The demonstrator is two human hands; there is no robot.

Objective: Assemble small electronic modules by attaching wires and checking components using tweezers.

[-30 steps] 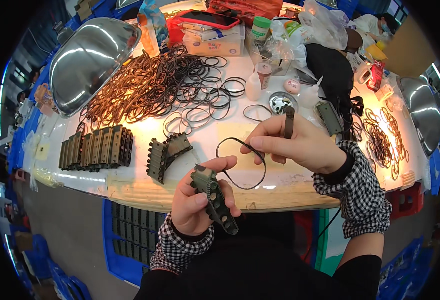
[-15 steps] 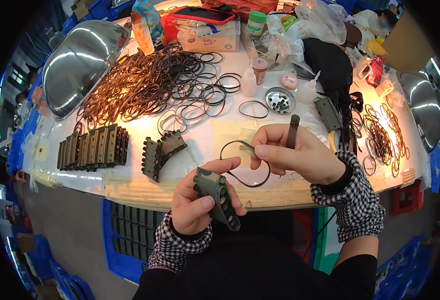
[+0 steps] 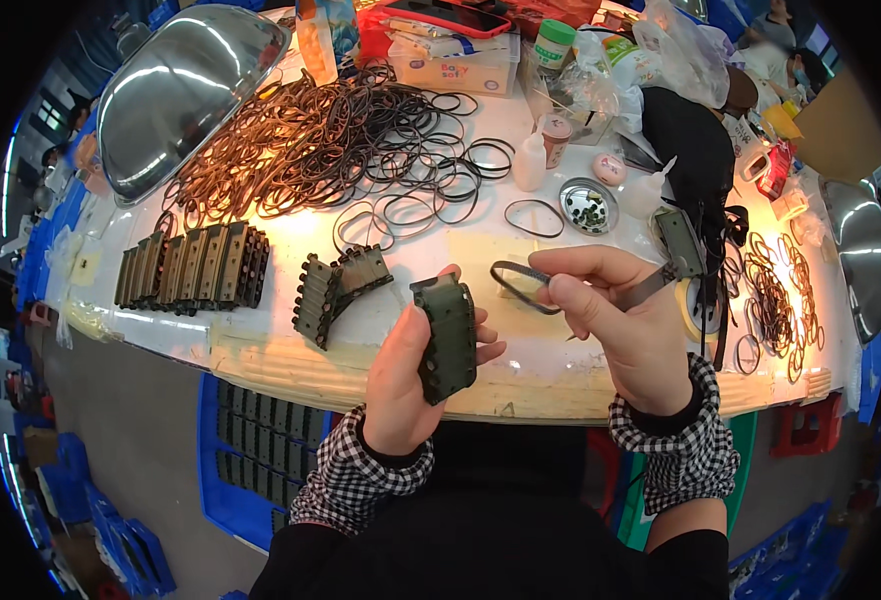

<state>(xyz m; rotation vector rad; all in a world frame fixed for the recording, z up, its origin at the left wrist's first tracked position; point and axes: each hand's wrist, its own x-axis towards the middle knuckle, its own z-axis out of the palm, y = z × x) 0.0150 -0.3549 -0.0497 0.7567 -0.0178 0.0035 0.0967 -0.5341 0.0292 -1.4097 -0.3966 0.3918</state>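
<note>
My left hand (image 3: 397, 375) is closed round a dark green toy part (image 3: 447, 340) with knobbly wheel-like bumps along its edges, perhaps a tank chassis. It stands nearly upright between the thumb and fingers. To its right, my right hand (image 3: 632, 322) pinches a thin black rubber loop (image 3: 500, 280) between thumb and forefinger, and the loop hangs apart from the part. A flat dark strip-like tool (image 3: 648, 287), possibly tweezers, is tucked in the same hand. Two similar camouflage parts (image 3: 315, 298) lean together on the table beyond my left hand.
A row of similar parts (image 3: 192, 268) stands at the left. Behind lies a big heap of rubber loops (image 3: 300, 140) beside a metal lamp shade (image 3: 185, 100). A round dish of small green pieces (image 3: 588, 206), squeeze bottle (image 3: 528, 163) and black bag (image 3: 688, 140) sit farther right.
My left hand has turned the part more upright, so another face shows. My right hand has rotated, tilting the tool lower, and the loop looks narrower. The whole view has shifted slightly.
</note>
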